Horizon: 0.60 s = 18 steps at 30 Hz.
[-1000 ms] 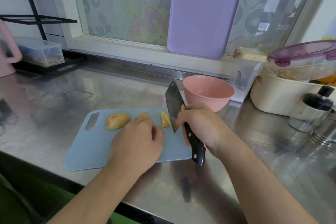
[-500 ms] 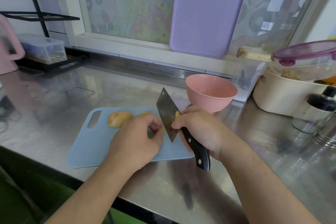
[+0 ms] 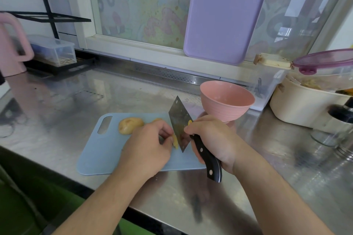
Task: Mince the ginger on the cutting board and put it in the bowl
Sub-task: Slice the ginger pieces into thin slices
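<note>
Now right hand [image 3: 214,139] grips steel cleaver [image 3: 179,124]; left hand [image 3: 147,145] fingers pinch knobbly ginger [image 3: 175,142].

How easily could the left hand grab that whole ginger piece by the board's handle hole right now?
Probably easily: the whole ginger piece lies uncovered just beyond the left hand, though its fingers are pinching the ginger being cut.
</note>
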{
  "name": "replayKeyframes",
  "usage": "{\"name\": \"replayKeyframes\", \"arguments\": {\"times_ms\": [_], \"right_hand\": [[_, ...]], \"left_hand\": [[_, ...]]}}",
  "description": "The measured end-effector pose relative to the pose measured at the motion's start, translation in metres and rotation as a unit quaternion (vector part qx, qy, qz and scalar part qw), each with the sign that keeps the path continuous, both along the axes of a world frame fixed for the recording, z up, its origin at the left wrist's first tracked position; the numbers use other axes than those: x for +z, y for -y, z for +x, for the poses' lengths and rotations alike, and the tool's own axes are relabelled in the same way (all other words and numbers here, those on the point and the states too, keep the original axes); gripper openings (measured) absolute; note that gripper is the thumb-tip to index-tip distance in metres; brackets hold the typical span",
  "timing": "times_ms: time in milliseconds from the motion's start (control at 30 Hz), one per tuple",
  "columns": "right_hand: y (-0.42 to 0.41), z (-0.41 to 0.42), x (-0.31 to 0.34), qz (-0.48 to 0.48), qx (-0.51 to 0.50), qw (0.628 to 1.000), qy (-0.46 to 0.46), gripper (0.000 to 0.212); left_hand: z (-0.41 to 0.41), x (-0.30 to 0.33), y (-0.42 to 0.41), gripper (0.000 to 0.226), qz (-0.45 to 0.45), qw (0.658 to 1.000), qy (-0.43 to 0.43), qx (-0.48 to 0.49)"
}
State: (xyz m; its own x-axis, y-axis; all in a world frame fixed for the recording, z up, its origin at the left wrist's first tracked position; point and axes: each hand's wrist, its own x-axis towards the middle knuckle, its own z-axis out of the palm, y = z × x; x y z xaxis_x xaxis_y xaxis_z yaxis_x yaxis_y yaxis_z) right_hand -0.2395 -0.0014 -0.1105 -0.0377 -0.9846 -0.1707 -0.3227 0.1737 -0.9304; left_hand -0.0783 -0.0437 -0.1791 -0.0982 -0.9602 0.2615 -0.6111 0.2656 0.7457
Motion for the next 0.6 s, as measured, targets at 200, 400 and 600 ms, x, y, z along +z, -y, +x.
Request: {"name": "replayKeyframes", "arguments": {"times_ms": [200, 400, 600], "right_hand": [[0.0004, -0.0004, 0.0013, -0.013, -0.001, 1.000, -0.006, 0.032], [-0.0008, -0.0030, 0.0040, -0.026, -0.001, 1.000, -0.015, 0.038], [-0.0026, 0.0016, 0.0054, -0.018, 0.012, 1.000, -0.011, 0.047]], "left_hand": [[-0.0004, 0.0003, 0.0019, 0.011, -0.001, 1.000, -0.009, -0.002], [-0.0011, -0.0001, 0.0017, 0.010, -0.002, 1.000, -0.003, 0.003], [-0.0005, -0.0013, 0.0039, 0.008, -0.004, 1.000, 0.004, 0.008]]}}
